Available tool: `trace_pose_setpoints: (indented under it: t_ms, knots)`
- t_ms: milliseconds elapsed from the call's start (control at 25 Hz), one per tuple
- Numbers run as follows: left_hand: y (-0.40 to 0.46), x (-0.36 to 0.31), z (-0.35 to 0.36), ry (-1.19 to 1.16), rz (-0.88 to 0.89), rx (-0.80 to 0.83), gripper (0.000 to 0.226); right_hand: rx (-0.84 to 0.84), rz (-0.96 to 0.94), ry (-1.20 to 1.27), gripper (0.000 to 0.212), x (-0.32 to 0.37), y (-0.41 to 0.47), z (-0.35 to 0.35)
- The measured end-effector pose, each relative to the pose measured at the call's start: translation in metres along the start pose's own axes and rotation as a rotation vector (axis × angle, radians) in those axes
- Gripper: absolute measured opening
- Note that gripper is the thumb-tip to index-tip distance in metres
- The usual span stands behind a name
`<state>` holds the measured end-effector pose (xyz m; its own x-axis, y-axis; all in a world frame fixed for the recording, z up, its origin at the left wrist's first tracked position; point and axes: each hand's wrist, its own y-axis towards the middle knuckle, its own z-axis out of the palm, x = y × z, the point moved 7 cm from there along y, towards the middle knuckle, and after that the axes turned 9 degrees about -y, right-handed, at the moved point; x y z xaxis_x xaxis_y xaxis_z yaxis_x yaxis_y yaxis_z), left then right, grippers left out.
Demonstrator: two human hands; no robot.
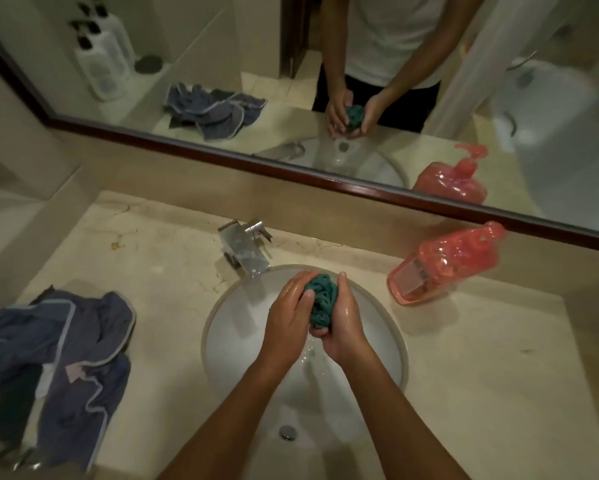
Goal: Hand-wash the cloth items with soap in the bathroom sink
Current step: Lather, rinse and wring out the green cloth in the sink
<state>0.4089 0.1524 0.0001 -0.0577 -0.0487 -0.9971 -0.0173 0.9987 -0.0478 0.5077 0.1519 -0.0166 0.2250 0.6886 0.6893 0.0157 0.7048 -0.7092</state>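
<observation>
1. Worktop [481, 358]: beige marble, mirror [222, 64] along back wall.
2. Sink [228, 327]: round white basin set in worktop, drain [287, 433] near front, water trickling below hands.
3. Blue-grey cloths [66, 348]: crumpled pile on worktop, well left of sink.
4. Soap bottle [443, 268]: pink pump type, on worktop right of sink.
5. Tap [248, 249]: chrome, at basin's back rim.
6. L hand [287, 313] + R hand [343, 323]: wet, together over basin, both clamped round green cloth [320, 301], balled up between palms.
</observation>
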Motion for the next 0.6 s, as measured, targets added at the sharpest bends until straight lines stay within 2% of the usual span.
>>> trace_pose_setpoints:
  t_ms: [80,160,280,400,520,600]
  knots:
    - [-0.004,-0.018,-0.004,0.028,0.053,-0.002,0.05,-0.009,0.017,0.036,0.056,0.011,-0.012,0.002]
    - [-0.002,-0.035,-0.006,0.097,0.077,-0.001,0.044,-0.017,-0.01,0.052,0.05,0.022,-0.023,0.007]
    - [0.006,-0.049,-0.003,0.156,-0.015,0.041,0.027,-0.039,-0.048,0.094,0.052,0.03,-0.037,0.017]
    - [0.019,-0.051,-0.004,0.271,-0.13,0.107,0.027,0.037,-0.061,0.138,0.064,0.041,-0.047,0.023]
    - [0.034,-0.042,-0.017,0.148,-0.259,0.108,0.031,0.071,-0.115,0.06,0.047,0.048,-0.052,0.026]
    - [0.036,-0.047,-0.025,0.067,-0.234,0.041,0.028,-0.015,-0.175,0.013,0.039,0.048,-0.054,0.023]
